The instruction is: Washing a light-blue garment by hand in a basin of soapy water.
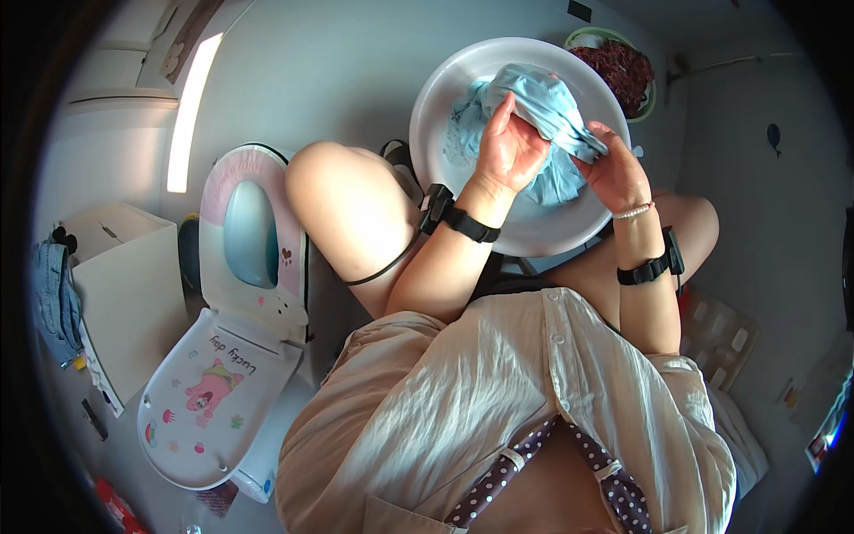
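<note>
A light blue wet cloth garment is lifted between my two hands over a large white plastic basin. My left hand is under the bundled part, palm turned up, with its thumb raised against the fabric; its fingertips are partly hidden behind the cloth. Between the thumb and fingers of my right hand, a twisted edge of the same garment is pinched. More of the light blue fabric hangs or lies in the basin below, where some suds and water show. The basin stands in front of me, between my knees.
Left of my knee is a toilet with a padded seat and its decorated lid folded back. A white cabinet with jeans hanging on it stands farther left. Behind the basin is a green basket of dark red laundry.
</note>
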Tool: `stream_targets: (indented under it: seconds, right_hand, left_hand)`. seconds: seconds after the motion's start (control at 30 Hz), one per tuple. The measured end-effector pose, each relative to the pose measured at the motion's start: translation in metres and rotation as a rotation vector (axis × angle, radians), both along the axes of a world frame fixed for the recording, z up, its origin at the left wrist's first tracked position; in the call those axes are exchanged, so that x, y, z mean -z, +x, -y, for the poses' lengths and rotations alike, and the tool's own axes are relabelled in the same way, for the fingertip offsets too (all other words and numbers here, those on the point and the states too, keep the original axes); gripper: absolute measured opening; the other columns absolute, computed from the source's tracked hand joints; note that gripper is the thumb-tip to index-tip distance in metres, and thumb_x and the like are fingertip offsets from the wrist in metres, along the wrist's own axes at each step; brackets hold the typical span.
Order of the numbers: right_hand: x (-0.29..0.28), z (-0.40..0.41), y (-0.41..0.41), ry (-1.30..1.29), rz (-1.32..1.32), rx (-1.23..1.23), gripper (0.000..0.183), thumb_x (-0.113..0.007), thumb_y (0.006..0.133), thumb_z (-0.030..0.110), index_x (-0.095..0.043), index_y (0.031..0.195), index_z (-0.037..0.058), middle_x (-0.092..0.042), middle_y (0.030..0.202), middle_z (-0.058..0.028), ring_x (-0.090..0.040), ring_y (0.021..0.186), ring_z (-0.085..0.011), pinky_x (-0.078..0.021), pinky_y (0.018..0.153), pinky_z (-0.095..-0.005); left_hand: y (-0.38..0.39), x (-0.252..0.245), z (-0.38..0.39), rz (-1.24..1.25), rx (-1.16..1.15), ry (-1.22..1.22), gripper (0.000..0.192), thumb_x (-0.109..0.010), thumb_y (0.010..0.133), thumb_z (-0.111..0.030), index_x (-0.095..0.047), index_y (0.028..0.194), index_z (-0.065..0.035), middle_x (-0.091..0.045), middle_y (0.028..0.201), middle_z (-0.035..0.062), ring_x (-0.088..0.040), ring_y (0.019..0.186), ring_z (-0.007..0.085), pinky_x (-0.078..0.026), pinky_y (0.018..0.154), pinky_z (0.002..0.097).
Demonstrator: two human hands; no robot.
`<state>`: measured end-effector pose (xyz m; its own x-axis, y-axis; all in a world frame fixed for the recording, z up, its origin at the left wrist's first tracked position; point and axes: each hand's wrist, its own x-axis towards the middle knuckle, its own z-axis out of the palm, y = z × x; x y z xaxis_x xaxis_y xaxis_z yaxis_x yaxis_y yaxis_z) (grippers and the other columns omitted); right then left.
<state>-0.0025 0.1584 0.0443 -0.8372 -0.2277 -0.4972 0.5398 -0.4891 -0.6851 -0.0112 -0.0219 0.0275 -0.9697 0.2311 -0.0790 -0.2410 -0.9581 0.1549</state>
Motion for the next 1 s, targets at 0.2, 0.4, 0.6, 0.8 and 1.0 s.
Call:
stream_targets:
  seconds: [0.2,0.4,0.6,0.8,1.0]
  right_hand:
    - [-0.004,0.004,0.006,0.139,0.048,0.007,0.014,-0.055,0.090,0.008,-0.059,0.103,0.0075,-0.061,0.097,-0.0023,-0.059,0.091,-0.0141,-0.0510,0.078,-0.0295]
    - [0.004,-0.010,0.000,0.060,-0.050,0.268,0.014,-0.054,0.092,0.013,-0.060,0.104,0.0101,-0.063,0.100,-0.0003,-0.059,0.093,-0.0144,-0.0465,0.088,-0.0368]
    - [-0.004,-0.001,-0.006,0.104,-0.089,0.455,0.012,-0.055,0.095,0.020,-0.059,0.102,0.0114,-0.065,0.092,0.0015,-0.064,0.084,-0.0143,-0.0523,0.075,-0.0318]
    - [0.009,-0.005,-0.007,0.141,0.004,0.468,0.015,-0.058,0.093,0.022,-0.058,0.104,0.0131,-0.062,0.098,0.0000,-0.062,0.087,-0.0164,-0.0505,0.077,-0.0349]
    - [0.013,0.017,0.008,-0.010,0.209,0.236,0.031,-0.053,0.094,0.026,-0.049,0.121,0.0100,-0.054,0.116,-0.0062,-0.058,0.096,-0.0252,-0.0491,0.080,-0.0428]
  left_hand:
    - [0.000,0.026,-0.002,0.069,-0.120,-0.185,0.035,-0.050,0.096,-0.024,-0.050,0.124,-0.0035,-0.058,0.124,0.0125,-0.056,0.112,0.0222,-0.043,0.099,0.0388]
    - [-0.001,0.021,-0.002,0.126,-0.049,-0.174,0.035,-0.044,0.098,-0.027,-0.050,0.123,-0.0031,-0.058,0.123,0.0153,-0.056,0.112,0.0262,-0.043,0.098,0.0417]
    - [0.001,0.035,-0.001,0.286,0.053,-0.103,0.037,-0.048,0.094,-0.026,-0.049,0.119,0.0009,-0.059,0.118,0.0163,-0.057,0.109,0.0286,-0.044,0.096,0.0429]
    - [0.002,0.029,-0.002,0.256,0.057,-0.032,0.039,-0.049,0.094,-0.027,-0.049,0.122,0.0000,-0.058,0.118,0.0135,-0.056,0.110,0.0296,-0.043,0.097,0.0456]
    - [0.004,0.003,0.005,0.083,0.095,0.218,0.055,-0.050,0.095,-0.038,-0.040,0.133,0.0011,-0.052,0.129,0.0159,-0.051,0.119,0.0330,-0.041,0.101,0.0508]
